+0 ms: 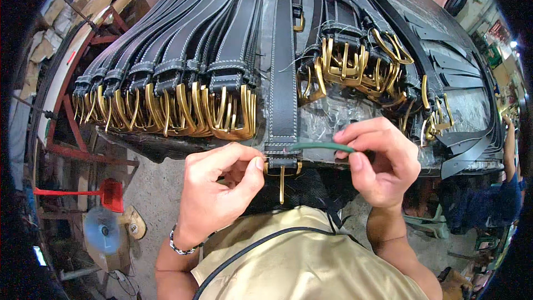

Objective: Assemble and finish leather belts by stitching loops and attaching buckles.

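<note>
Black belt [284,72] lies along twelve-to-six at the middle of the workbench [344,112], its buckle end at the near edge. Around that end, the bench carries a wide row of finished-looking belts [183,28] toward ten o'clock and a messier pile of belts [347,30] toward one. At three o'clock sits the right hand [383,161], loosely curled, with thumb and forefinger pinching a slim green tool [322,146]. At eight, the left hand [225,180] has thumb and forefinger pressed together, seemingly on the belt's edge beside the brass-coloured buckle [282,186]. The tool reaches toward nine, to the stitched loop [282,147] (its tip is blurred). I judge the step to be detail work there; the next move likely calls for a steady left pinch and a careful tip.
</note>
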A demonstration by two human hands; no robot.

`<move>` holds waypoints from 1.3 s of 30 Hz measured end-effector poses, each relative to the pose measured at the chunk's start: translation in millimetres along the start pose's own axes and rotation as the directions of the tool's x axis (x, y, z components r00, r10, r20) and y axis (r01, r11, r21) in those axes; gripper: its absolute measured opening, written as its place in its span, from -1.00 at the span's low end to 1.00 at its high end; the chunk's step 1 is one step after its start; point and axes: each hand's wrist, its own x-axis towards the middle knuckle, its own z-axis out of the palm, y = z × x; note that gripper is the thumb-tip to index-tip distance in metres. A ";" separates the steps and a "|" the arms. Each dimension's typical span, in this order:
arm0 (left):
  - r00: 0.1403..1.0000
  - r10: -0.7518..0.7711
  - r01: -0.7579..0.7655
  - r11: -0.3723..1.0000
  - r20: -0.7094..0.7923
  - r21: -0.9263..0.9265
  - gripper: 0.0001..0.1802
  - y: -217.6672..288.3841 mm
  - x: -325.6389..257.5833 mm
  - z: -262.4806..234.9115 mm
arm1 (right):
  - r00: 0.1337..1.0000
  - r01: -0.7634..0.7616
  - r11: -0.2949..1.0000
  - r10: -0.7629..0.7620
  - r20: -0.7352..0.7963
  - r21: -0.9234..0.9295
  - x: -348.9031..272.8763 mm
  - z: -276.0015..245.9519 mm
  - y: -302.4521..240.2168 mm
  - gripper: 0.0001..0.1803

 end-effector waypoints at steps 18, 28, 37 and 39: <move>0.843 0.535 -0.506 0.753 0.057 0.421 -0.87 -4.3 5.2 -3.7 | 0.975 0.203 0.963 -0.183 0.124 -0.179 3.5 7.3 -0.9 -0.77; 0.811 0.580 -0.553 0.717 0.076 0.425 -0.89 -7.7 6.8 -8.6 | 0.980 0.186 0.959 -0.167 0.106 -0.212 6.6 11.9 -1.5 -0.80; 0.792 0.610 -0.578 0.731 0.033 0.363 -0.91 -2.5 -2.1 -1.4 | 0.993 0.102 0.982 -0.091 0.076 -0.161 -6.7 2.4 -1.2 -0.83; 0.867 0.452 -0.498 0.768 0.210 0.403 -0.85 3.4 -5.6 -14.0 | 0.998 0.029 0.991 -0.023 0.051 -0.129 -7.0 -1.6 -5.1 -0.84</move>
